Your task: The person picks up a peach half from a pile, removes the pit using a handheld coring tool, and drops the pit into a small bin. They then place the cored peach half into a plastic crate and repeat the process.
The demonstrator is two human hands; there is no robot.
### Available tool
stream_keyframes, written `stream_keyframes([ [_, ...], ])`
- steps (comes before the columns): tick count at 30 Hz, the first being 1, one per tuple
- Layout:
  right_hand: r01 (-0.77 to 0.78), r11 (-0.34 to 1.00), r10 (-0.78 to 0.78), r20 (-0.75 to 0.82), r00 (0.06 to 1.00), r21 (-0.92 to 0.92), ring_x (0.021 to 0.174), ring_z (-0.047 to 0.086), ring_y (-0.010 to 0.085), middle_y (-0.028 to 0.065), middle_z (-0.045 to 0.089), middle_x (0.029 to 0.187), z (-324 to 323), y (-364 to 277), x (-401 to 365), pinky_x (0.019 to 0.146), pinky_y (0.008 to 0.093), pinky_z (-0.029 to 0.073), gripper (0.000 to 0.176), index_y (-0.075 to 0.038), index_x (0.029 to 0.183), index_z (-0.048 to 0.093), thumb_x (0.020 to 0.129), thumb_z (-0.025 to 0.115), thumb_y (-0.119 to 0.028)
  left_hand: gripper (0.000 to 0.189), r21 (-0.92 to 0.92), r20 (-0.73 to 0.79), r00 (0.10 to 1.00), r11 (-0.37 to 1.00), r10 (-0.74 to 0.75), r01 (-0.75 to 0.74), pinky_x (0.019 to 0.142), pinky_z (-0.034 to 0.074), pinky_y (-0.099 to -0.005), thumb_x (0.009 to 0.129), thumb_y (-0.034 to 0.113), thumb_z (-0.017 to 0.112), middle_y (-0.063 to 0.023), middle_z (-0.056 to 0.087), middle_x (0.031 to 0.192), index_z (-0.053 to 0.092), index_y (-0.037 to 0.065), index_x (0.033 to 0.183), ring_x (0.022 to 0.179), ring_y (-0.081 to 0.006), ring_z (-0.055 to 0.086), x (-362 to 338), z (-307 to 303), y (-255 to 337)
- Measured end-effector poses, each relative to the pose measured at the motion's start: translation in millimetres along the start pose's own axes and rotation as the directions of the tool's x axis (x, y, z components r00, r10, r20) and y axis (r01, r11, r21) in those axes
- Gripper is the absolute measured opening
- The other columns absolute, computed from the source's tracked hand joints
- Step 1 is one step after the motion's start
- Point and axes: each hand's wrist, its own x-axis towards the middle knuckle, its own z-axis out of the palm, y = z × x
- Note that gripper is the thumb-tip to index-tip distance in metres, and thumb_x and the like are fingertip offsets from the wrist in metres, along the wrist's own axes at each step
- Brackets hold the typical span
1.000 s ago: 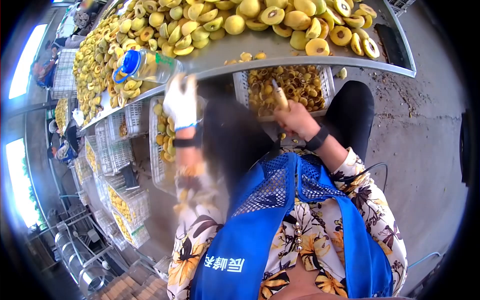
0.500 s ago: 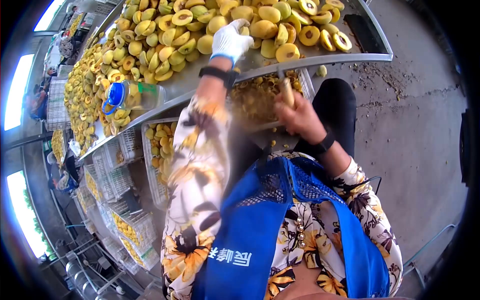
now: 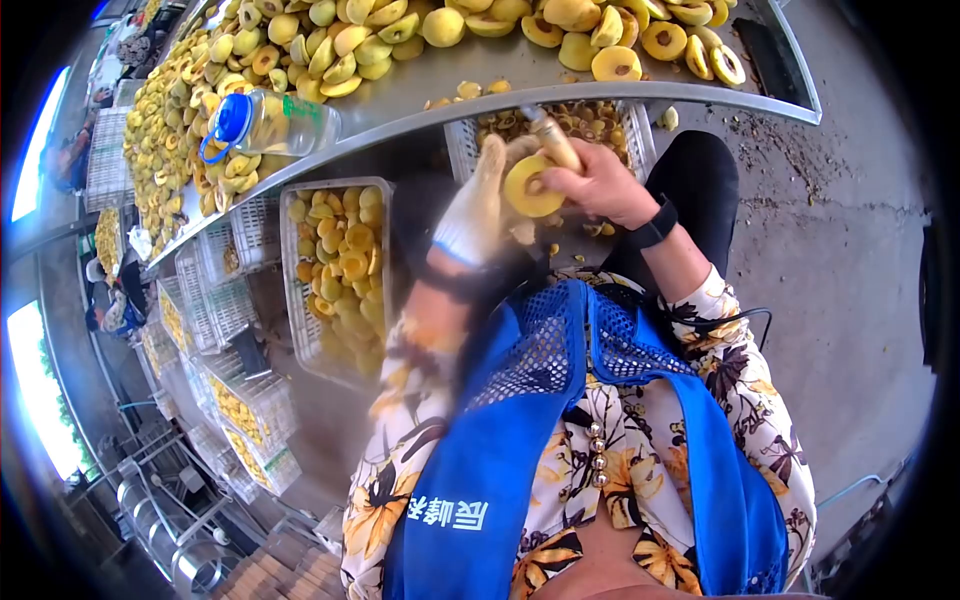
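head view: the gloved left hand (image 3: 478, 205) is curled round a peach half (image 3: 530, 186) with the cut face turned up toward the person, likely so the hollow is open to work on. the bare right hand (image 3: 600, 183) is closed in a fist on a wooden-handled tool (image 3: 552, 140) that sticks up out of the grip toward the table edge, while its thumb rests on the fruit's face; i cannot tell which end of the tool does the cutting. both hands meet over the lap, just above a crate (image 3: 462, 150) of brownish scraps that seems set there to catch what drops. left of it a second crate (image 3: 287, 250) holds clean yellow halves, near the left arm. beyond, the metal table (image 3: 480, 75) carries heaps of halved fruit, and a blue-capped bottle (image 3: 275, 122) lies on its side among them
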Motion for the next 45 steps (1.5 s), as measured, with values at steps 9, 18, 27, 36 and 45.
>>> stream_keyframes([
  [9, 0.031, 0.767, -0.077, -0.044, 0.996, -0.641, 0.075, 0.054, 0.0461, 0.0280, 0.056, 0.074, 12.9, -2.9, -19.9, 0.062, 0.0483, 0.043, 0.028, 0.001, 0.087, 0.047, 0.080, 0.061, -0.022, 0.035, -0.018, -0.357, 0.883, 0.943, 0.306, -0.334, 0.071, 0.050, -0.0284, 0.093, 0.036, 0.046, -0.0054, 0.061, 0.096, 0.057, 0.006, 0.107, 0.082, -0.0156, 0.059, 28.6, -13.9, -29.0],
  [18, -0.054, 0.825, 0.028, -0.054, 0.998, -0.563, 0.068, 0.055, 0.0456, 0.0284, 0.054, 0.065, 36.4, -2.1, -32.0, 0.059, 0.0515, 0.042, 0.019, 0.004, 0.085, 0.039, 0.083, 0.050, -0.012, 0.022, -0.029, -0.431, 0.781, 0.858, 0.453, -0.514, 0.060, 0.045, -0.0196, 0.089, 0.020, 0.057, -0.0030, 0.060, 0.083, 0.060, 0.003, 0.104, 0.069, -0.0064, 0.054, 27.4, 10.0, -24.4],
  [27, -0.113, 0.871, 0.153, 0.046, 0.987, -0.478, 0.071, 0.055, 0.0463, 0.0303, 0.055, 0.068, 45.0, 0.4, -35.1, 0.063, 0.0497, 0.044, 0.021, 0.006, 0.086, 0.042, 0.078, 0.051, -0.010, 0.019, 0.240, -0.258, 0.897, 0.923, 0.359, -0.300, 0.049, 0.039, -0.0181, 0.084, 0.019, 0.059, 0.0001, 0.057, 0.067, 0.065, 0.002, 0.088, 0.056, -0.0053, 0.050, 25.0, -2.8, -7.9],
  [36, -0.177, 0.962, 0.196, 0.071, 0.978, -0.209, 0.053, 0.056, 0.0303, 0.0181, 0.055, 0.062, 50.5, 0.7, -30.7, 0.050, 0.0367, 0.046, 0.018, 0.002, 0.089, 0.045, 0.080, 0.053, -0.013, 0.025, -0.208, -0.268, 0.919, 0.914, 0.290, -0.349, 0.055, 0.047, -0.0245, 0.088, 0.025, 0.058, -0.0067, 0.060, 0.077, 0.058, 0.001, 0.094, 0.063, -0.0144, 0.056, 23.5, -14.1, -21.3],
  [45, -0.537, 0.777, 0.432, 0.342, 0.835, 0.329, 0.041, 0.042, 0.0058, 0.0010, 0.048, 0.061, 49.0, -10.8, -35.4, 0.037, 0.0205, 0.037, 0.010, -0.006, 0.086, 0.043, 0.082, 0.052, -0.009, 0.027, -0.237, -0.229, 0.948, 0.932, 0.220, -0.274, 0.052, 0.044, -0.0225, 0.090, 0.027, 0.055, -0.0048, 0.059, 0.071, 0.059, -0.001, 0.093, 0.058, -0.0121, 0.054, 25.7, -12.4, -23.3],
])
